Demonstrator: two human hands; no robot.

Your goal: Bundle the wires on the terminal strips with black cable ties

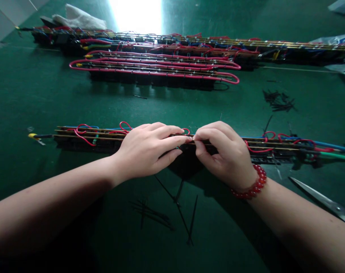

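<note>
A long, narrow black wiring strip (pixel 72 143) with brass-coloured rails lies across the bench in front of me. Red wires (pixel 83 131) loop over its top. My left hand (pixel 149 149) rests on the middle of the strip, its fingers stretched out to the right and its thumb apart. Just right of those fingertips, my right hand (pixel 223 153) pinches thumb and forefinger together at the rails. What sits in the pinch is too small and hidden to make out. Both hands cover the strip's middle part.
Loose black cable ties (pixel 152 216) lie nearest me, and scissors (pixel 328 201) lie at the right. Beyond is a pile of black offcuts (pixel 278 100). More wired strips (pixel 161 70) stretch across the back, with a white cloth (pixel 78 18) at the left. Blue cable (pixel 334 146) runs off right.
</note>
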